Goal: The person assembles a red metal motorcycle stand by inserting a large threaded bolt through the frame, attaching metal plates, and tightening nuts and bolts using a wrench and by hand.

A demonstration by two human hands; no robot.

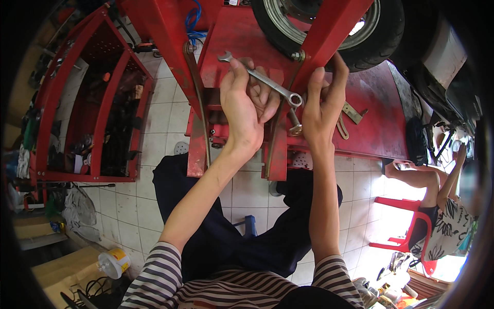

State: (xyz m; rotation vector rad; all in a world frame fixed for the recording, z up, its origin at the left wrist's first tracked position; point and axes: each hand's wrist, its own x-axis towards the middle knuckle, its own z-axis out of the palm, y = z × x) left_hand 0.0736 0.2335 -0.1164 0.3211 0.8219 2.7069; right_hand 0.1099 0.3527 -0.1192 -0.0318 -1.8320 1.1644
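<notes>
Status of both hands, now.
Left hand: closed, holding a silver metal wrench with one open end and one ring end.
Right hand: partly curled beside a slanted red metal post; grip cannot be told.

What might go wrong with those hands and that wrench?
The wrench lies across the left hand, so a loose grip could let it drop. The right hand is close against the red post, so a slip might knock its fingers. The metal piece beside it could get bumped.
</notes>
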